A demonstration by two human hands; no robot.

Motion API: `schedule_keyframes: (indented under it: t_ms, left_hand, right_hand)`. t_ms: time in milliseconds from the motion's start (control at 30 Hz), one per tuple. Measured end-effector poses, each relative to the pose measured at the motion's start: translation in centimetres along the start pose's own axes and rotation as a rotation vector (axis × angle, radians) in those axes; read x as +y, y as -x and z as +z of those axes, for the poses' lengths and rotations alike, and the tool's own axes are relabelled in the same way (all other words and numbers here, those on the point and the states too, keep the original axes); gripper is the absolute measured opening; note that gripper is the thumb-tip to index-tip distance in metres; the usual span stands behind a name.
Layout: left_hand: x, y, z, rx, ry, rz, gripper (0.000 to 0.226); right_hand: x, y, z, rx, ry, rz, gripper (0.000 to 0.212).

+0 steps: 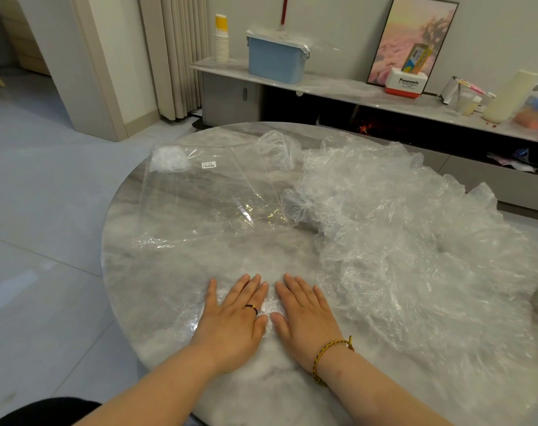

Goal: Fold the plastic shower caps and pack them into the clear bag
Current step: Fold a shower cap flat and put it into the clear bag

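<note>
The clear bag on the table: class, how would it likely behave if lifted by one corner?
Probably floppy: the clear bag lies flat, its film creased. Likely very light, being see-through thin. May slide on the glossy marble table.

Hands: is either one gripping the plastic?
No, the left hand and right hand both lie flat, fingers straight, pressing a shower cap.

Pretty clearly someone's living room at home: pale tiled floor [46, 179], long beige curtains [175, 56] in the corner, and a low grey media cabinet [230, 96] along the wall. On it are 1 framed picture [393, 50] just leaned against the wall, a stack of paper cups [221, 44], a blue storage box [275, 61] and a Panasonic carton [407, 84]. The round marble worktop [120, 229] looks like a dining table.
</note>
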State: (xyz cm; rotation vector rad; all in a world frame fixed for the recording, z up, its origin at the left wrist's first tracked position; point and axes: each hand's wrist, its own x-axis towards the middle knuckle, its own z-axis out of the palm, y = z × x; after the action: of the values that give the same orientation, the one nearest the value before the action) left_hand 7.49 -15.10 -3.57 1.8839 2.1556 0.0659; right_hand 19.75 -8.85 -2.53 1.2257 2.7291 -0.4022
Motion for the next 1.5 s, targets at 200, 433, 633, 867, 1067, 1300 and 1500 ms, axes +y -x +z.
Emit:
schedule_keyframes:
  t_ms: [200, 433, 633, 867, 1067, 1300, 1500]
  left_hand:
    - [-1.2, -0.1, -1.9, 0.011, 0.236, -0.053, 0.048]
    - [-1.8, 0.3, -3.3, 0.018, 0.301, -0.088, 0.054]
    - [-1.5, 0.4, -3.4, -0.104, 0.372, -0.111, 0.051]
    - [-1.4, 0.6, -3.4, -0.145, 0.695, -0.104, 0.025]
    - [-1.3, 0.5, -3.9, -0.004, 1.141, -0.207, 0.021]
    - [-1.2, 0.9, -5.0, 0.047, 1.297, -0.210, 0.030]
    - [-1.4, 0.9, -5.7, 0.157, 1.336, -0.148, 0.032]
  right_hand:
    - [1.3, 0.1, -3.2, 0.041, -0.084, 0.087, 0.055]
    - [1.1, -0.1, -3.0, 0.042, -0.062, 0.081, 0.044]
    - [0.6, 0.3, -3.6, 0.221, -0.391, -0.075, 0.034]
    - [0.0, 0.5, -3.8, 0.405, -0.834, -0.117, 0.039]
    - [0.4, 0.2, -4.6, 0.352, -1.156, 0.290, 0.066]
    - [-0.2, 0.4, -4.3, -0.070, -1.171, 0.225, 0.025]
    - [-1.1, 0.4, -4.3, 0.351, -0.984, 0.022, 0.032]
